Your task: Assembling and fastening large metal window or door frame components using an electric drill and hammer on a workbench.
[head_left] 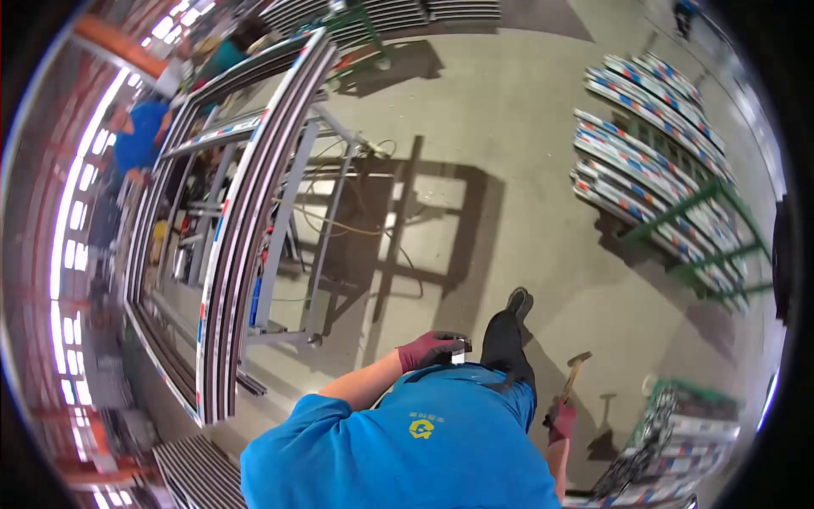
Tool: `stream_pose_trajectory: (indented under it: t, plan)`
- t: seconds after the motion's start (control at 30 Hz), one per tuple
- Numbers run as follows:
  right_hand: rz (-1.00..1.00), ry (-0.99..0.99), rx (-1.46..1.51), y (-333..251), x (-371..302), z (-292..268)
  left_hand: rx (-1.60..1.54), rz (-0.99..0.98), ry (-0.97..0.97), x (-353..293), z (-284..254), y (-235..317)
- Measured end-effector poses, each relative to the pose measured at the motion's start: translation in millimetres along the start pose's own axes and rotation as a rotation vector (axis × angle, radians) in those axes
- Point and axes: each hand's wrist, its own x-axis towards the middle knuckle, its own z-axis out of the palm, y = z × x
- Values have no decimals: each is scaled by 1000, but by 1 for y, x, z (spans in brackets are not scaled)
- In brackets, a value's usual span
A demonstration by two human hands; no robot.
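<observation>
My right hand (pixel 560 422), in a maroon and dark glove, hangs at my right side, closed around the handle of a hammer (pixel 572 383). The hammer's head points away from me over the floor. At my waist is my left hand (pixel 428 350), gloved in the same colours, its fingers curled at a small black-and-silver object (pixel 459 355) whose kind I cannot make out. To the left of that hand stands a large window-like frame (pixel 246 212) of long profiles, propped on a grey metal workbench (pixel 314 229).
A green rack (pixel 712 242) stacked with wrapped profiles stands on the right. Another pile of profiles (pixel 691 445) is near at lower right. Cables (pixel 339 225) trail across the floor by the bench. A person in blue (pixel 142 140) stands beyond the frame. More profiles (pixel 199 475) lie at lower left.
</observation>
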Motion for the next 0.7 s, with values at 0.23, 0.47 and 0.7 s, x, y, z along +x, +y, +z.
stream_pose_trajectory:
  t: [0.23,0.47,0.7]
  plan:
    - [-220,-319,-319,-373,150,209,-448,217,484,39,-81,122]
    - [-905,-430,-219,-553,213,480,-555,433,755,94,-149,242]
    - [-605,-635,-458,-685,295,704,-485,532,851,223,-301,423]
